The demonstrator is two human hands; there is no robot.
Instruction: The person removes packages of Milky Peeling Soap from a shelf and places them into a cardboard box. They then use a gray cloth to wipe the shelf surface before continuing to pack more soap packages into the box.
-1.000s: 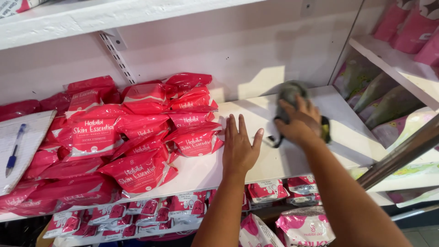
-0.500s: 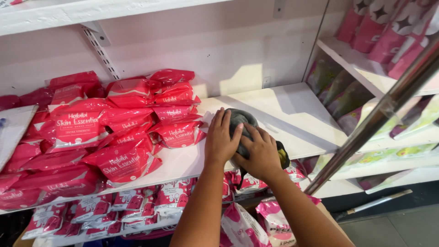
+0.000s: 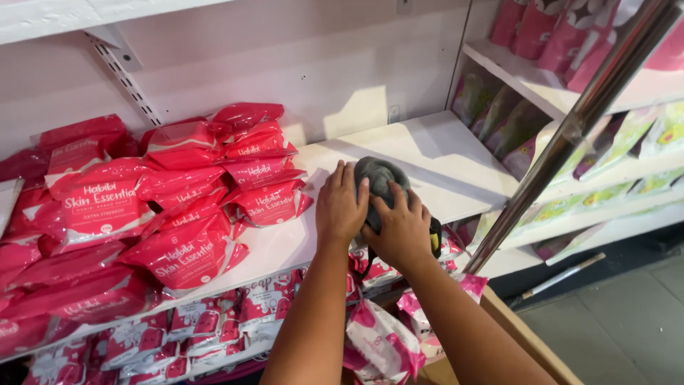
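Cloth [image 3: 379, 178], grey and bunched, sits on the white shelf [image 3: 456, 171] near its front edge, just right of the red packs [image 3: 185, 192]. Both hands are on it. The left hand [image 3: 340, 207] lies over the cloth's left side with fingers curved down onto it, a loose closed grip on the fabric. The right hand [image 3: 402, 232] presses on the near side, fingers spread and bent over the cloth, gripping it too. A dark strap or trailing end with a bit of yellow [image 3: 434, 239] hangs off the shelf edge by the right wrist.

Risks, as I judge them: the cloth is close to the edge, so a pull toward the body could drag it off the shelf onto the pink-and-white packs [image 3: 377, 342] below. The nearest red pack [image 3: 271, 203] lies just beside the left hand; a sideways sweep could shove it into the heap and tip the loosely piled packs forward off the shelf. The hanging end could snag on the shelf lip. A slanted metal pole [image 3: 570, 135] stands close to the right, and a wide swing of the right arm could knock against it.
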